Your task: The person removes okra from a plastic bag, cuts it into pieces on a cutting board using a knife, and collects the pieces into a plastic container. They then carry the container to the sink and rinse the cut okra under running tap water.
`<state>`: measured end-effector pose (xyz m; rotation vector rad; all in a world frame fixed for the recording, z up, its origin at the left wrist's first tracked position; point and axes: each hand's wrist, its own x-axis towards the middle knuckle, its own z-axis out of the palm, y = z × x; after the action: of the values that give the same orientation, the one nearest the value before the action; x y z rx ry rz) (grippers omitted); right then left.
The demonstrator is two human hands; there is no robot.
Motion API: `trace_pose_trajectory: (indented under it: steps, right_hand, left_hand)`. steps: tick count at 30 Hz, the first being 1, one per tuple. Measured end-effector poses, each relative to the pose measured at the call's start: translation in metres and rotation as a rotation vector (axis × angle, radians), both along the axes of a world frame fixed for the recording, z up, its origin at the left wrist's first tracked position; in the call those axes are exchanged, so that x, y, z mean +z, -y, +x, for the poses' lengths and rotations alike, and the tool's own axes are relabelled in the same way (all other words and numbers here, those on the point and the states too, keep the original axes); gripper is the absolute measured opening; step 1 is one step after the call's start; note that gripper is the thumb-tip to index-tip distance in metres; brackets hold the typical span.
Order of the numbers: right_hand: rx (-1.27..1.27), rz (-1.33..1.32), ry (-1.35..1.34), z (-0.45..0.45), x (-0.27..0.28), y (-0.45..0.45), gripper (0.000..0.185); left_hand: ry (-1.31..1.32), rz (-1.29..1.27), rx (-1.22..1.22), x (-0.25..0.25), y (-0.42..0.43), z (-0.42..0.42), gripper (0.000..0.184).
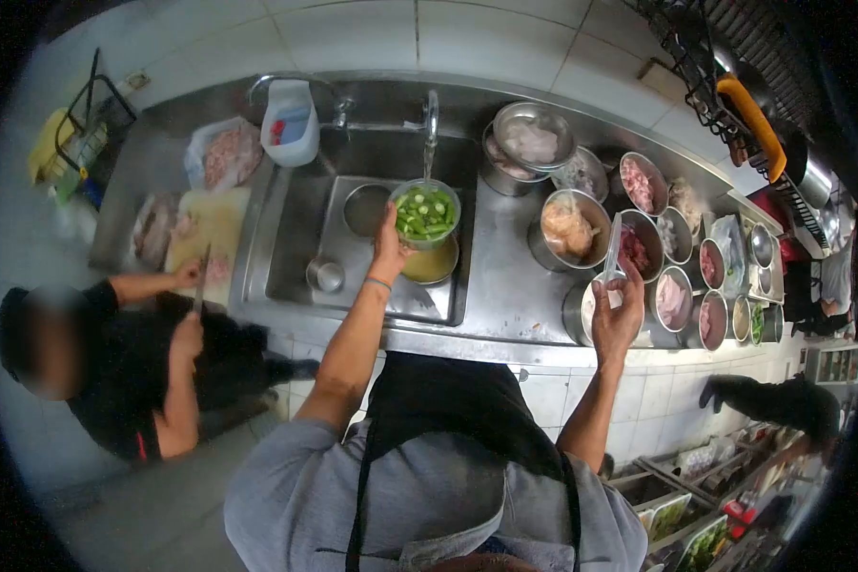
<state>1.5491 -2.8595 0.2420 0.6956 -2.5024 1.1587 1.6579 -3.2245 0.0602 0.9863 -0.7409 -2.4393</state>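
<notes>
Over the sink, my left hand (391, 246) grips a clear round container (427, 210) of cut green vegetables, with its fingers at the left side of the rim. The faucet (432, 119) stands right above it, and water runs down into the container. Below the container, a bowl of yellowish liquid (434, 262) sits in the sink. On the right, my right hand (617, 310) is closed on a clear, flat plastic item (613, 250), perhaps a lid, held upright above metal pots of meat.
Several metal pots (567, 229) of meat cover the right counter. At the left, a co-worker (114, 362) holds a knife (201, 276) by a cutting board (200, 224). A white jug (290, 129) stands behind the sink. Another person (782, 405) is at far right.
</notes>
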Motion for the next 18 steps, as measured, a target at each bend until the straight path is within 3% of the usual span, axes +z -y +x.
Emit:
trace_pose_trajectory:
  steps: [8,10,18]
  right_hand:
    - [0.076,-0.003,0.093,-0.017,-0.002,-0.005,0.027]
    - [0.169,-0.041,-0.005,-0.025,-0.006,-0.008,0.027]
    - [0.299,-0.009,0.024,-0.028,0.001,-0.003,0.027]
  left_hand:
    - [-0.021,-0.055,0.018,0.002,-0.018,0.014,0.063]
    - [-0.012,-0.037,0.045,0.005,-0.025,0.018,0.059]
    - [-0.008,-0.045,0.089,0.056,-0.065,0.063,0.055]
